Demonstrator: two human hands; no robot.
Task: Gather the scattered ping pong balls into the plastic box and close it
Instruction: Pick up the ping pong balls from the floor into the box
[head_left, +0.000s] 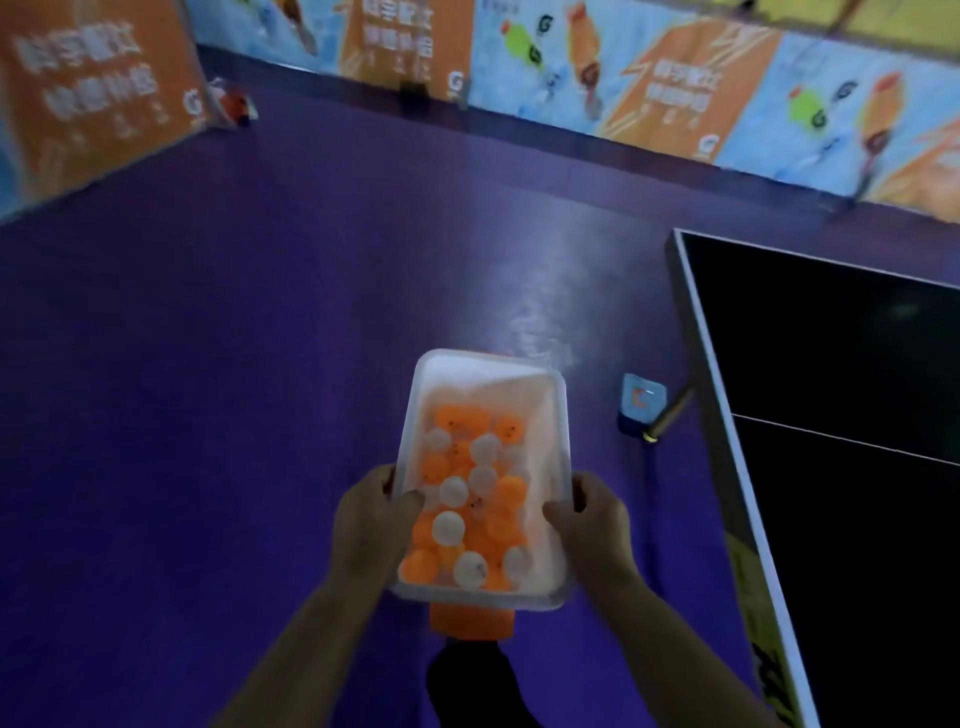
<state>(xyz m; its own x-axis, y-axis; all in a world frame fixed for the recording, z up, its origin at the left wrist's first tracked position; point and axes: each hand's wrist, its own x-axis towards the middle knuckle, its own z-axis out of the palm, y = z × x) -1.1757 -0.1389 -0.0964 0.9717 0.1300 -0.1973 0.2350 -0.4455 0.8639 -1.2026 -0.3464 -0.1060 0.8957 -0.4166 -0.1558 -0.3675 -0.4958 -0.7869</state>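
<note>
Balls (470, 512) fill the plastic box (550, 415) between your left hand (371, 519) and right hand (592, 519), both gripping its long sides.

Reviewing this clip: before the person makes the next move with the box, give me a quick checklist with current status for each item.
1. Left hand grips the plastic box: ok.
2. Right hand grips the opposite side: ok.
3. Ping pong balls, orange and white, inside the box: ok.
4. Lid on the box: not ok, top looks open.
5. Purple floor free of stray balls: ok in the visible part.
6. Orange piece under the box is the lid: cannot tell.
</note>
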